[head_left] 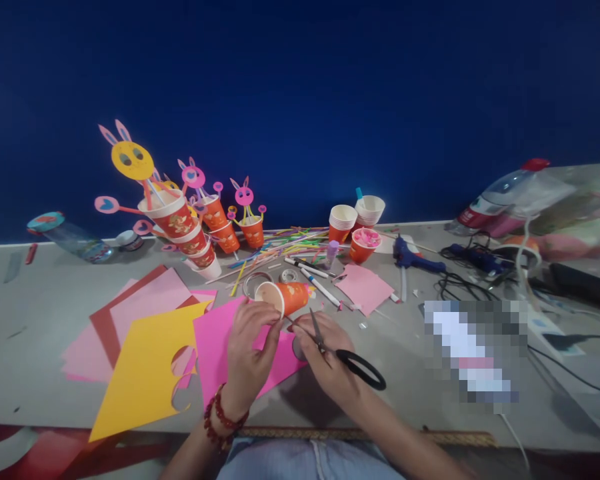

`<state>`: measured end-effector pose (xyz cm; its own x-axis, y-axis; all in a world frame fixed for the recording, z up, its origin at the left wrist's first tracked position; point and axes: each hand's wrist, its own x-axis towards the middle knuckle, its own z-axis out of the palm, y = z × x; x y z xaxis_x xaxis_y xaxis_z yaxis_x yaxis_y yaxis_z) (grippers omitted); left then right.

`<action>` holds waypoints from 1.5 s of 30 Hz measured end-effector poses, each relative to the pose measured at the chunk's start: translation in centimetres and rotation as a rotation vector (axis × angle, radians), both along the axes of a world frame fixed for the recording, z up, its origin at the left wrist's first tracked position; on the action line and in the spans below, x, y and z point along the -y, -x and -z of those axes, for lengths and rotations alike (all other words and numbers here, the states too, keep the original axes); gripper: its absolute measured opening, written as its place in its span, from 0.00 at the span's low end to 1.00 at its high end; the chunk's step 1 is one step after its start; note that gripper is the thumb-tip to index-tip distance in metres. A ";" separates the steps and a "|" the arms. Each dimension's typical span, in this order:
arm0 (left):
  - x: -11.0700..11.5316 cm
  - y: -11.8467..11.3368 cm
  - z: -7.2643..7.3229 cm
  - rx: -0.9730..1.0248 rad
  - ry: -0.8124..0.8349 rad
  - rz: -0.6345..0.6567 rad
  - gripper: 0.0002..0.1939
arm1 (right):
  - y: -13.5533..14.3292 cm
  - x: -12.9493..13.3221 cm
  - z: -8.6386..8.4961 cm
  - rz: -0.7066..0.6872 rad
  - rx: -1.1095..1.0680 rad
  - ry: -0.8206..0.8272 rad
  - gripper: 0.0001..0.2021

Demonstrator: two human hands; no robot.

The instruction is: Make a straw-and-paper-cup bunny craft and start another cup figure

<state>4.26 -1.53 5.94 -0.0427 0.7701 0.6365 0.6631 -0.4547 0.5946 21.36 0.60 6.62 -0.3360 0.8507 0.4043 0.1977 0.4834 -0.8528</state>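
Note:
My right hand is closed around black-handled scissors, whose blades are spread apart near its fingers. Thumb and fingers of my left hand are pinched together just left of the blades; what they hold is too small to make out. An orange paper cup lies on its side right behind my fingertips, its mouth turned toward the left. Under both hands is a bright pink sheet with a round cutout by my right hand. A yellow sheet with curved cutouts overlaps it on the left.
Rabbit-faced paper cups stand at the back left. Colourful thin sticks lie behind the fallen cup. Stacked cups, a pink paper stack, a blue glue gun with cables, and a bottle occupy the right.

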 end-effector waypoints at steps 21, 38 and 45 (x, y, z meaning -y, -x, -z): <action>0.4 -1.1 1.8 0.539 0.305 -0.016 0.07 | 0.3 -0.6 -1.3 -0.036 0.140 -0.153 0.18; -1.4 1.5 2.1 0.873 0.319 0.135 0.29 | -0.3 -0.9 -1.0 -0.118 0.134 -0.219 0.16; -3.0 3.3 -0.4 0.610 0.469 0.434 0.43 | -0.4 -0.7 -1.2 -0.280 0.209 -0.229 0.13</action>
